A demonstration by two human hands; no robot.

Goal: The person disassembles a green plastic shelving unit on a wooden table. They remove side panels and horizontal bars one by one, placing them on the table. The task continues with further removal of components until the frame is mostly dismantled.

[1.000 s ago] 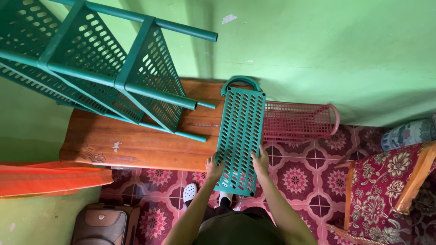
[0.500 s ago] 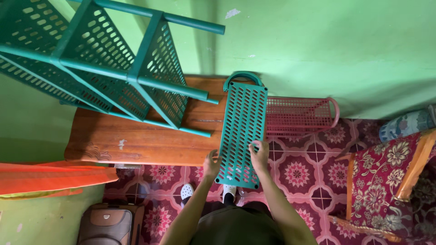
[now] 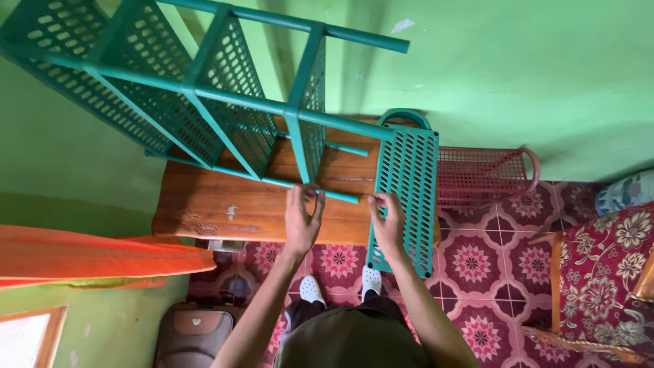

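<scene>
A green perforated plastic shelf panel (image 3: 407, 191) with a curved handle at its far end lies on the right end of a wooden bench (image 3: 225, 211) and overhangs the front edge. My right hand (image 3: 388, 221) grips its left edge. A green plastic rack (image 3: 204, 95) of several perforated shelves on poles lies tipped over on the bench against the wall. My left hand (image 3: 302, 218) wraps around the rack's nearest lower pole.
A pink perforated shelf panel (image 3: 487, 178) lies behind the green one by the green wall. A floral cushioned wooden chair (image 3: 599, 272) stands at right, orange cloth (image 3: 82, 255) at left, a brown suitcase (image 3: 194, 334) on the patterned tile floor.
My left hand let go of the green panel and moved up left to the rack's pole. My right hand slid to the panel's left edge. The view shifted left.
</scene>
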